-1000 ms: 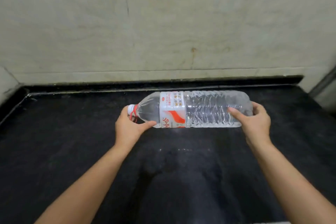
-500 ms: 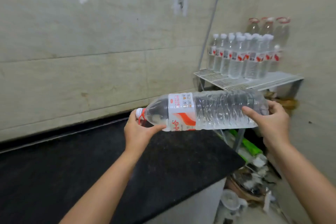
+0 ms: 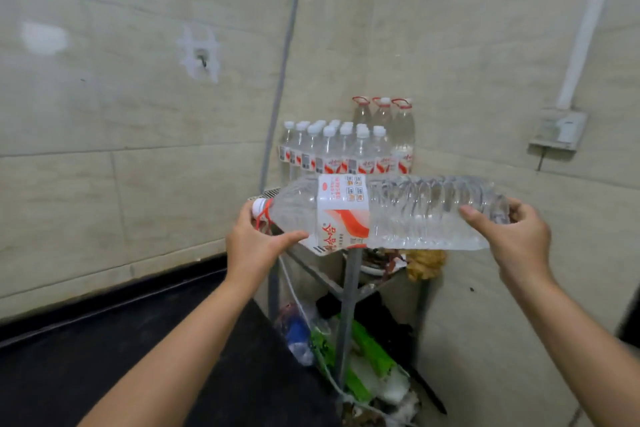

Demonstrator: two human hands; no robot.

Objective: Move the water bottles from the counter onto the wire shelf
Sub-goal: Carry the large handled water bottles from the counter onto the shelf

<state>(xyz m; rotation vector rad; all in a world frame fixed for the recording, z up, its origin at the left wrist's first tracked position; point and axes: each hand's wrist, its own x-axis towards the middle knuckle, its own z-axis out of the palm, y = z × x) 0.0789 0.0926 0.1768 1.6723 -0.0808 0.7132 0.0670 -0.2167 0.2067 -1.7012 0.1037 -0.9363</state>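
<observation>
A large clear water bottle [image 3: 398, 211] with a white and red label lies sideways in the air, cap pointing left. My left hand [image 3: 252, 246] grips its neck by the white cap and red ring. My right hand [image 3: 516, 236] holds its base. The bottle hangs in front of the wire shelf [image 3: 311, 246], whose top is mostly hidden behind it. On the shelf stand several small bottles [image 3: 332, 149] with white caps, and three tall bottles [image 3: 384, 121] with red handles behind them in the corner.
The black counter [image 3: 121, 357] runs along the tiled wall at lower left and ends just before the shelf's metal leg [image 3: 346, 315]. Under the shelf lie bags, green packaging [image 3: 367, 350] and clutter. A wall box [image 3: 557, 130] hangs at the right.
Both hands lifted the bottle off the counter and carried it right, still sideways. The view swung right, and the shelf now sits directly behind the bottle.
</observation>
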